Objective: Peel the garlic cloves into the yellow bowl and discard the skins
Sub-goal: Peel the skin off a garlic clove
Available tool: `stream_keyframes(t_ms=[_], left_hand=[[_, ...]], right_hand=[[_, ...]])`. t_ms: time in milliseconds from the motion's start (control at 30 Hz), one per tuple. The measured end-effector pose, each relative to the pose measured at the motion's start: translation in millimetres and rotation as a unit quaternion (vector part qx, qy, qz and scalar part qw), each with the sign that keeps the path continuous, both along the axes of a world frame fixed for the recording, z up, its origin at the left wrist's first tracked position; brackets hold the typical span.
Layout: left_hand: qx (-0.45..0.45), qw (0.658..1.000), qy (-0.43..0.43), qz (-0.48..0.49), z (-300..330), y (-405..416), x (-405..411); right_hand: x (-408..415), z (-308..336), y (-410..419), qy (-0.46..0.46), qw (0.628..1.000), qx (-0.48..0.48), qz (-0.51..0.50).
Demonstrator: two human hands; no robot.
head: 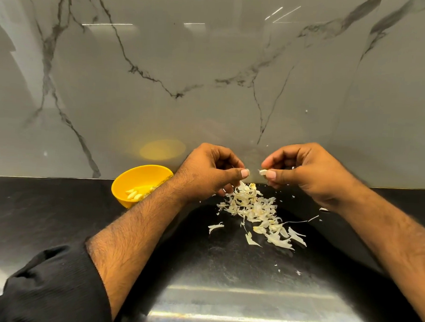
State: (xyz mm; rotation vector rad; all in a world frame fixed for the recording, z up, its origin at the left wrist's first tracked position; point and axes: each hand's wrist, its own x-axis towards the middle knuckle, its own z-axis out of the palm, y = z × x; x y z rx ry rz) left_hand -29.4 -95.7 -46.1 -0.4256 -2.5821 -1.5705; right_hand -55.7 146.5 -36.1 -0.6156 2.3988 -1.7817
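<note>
Mid-peel: right hand (303, 172) pinches a garlic clove (263, 172), left hand (211, 173) curled, contents unclear — next, drop it into the yellow bowl (122, 183) left of the skins (253, 209).

Premises: a kitchen food-preparation area. Evidence: polished black stone countertop (58, 215) abutting a glossy grey marble-effect backsplash (211, 63) with dark veining; yellow bowl (123, 181) containing peeled garlic cloves (134, 194); loose garlic skins (255, 211) heaped on the counter.
</note>
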Motion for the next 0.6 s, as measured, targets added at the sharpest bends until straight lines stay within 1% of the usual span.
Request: stream_keyframes(t_ms=[67, 200, 400, 600], left_hand=[[0.003, 1.0, 0.01, -0.005, 0.6, -0.2, -0.2], [0.024, 0.999, 0.028, -0.028, 0.6, 1.2, 0.8], [0.034, 0.996, 0.059, -0.049, -0.1, 6.4, 3.5], [-0.005, 0.99, 0.135, -0.032, -0.2, 7.5, 4.9]], right_hand=[[-2.0, -0.8, -0.8, -0.037, 0.997, -0.062, 0.01], [-0.4, 0.6, -0.4, -0.064, 0.991, -0.108, 0.038], [3.6, 1.6, -2.8, -0.071, 0.991, -0.106, 0.043], [5.4, 2.8, -3.1, -0.089, 0.989, -0.115, 0.04]])
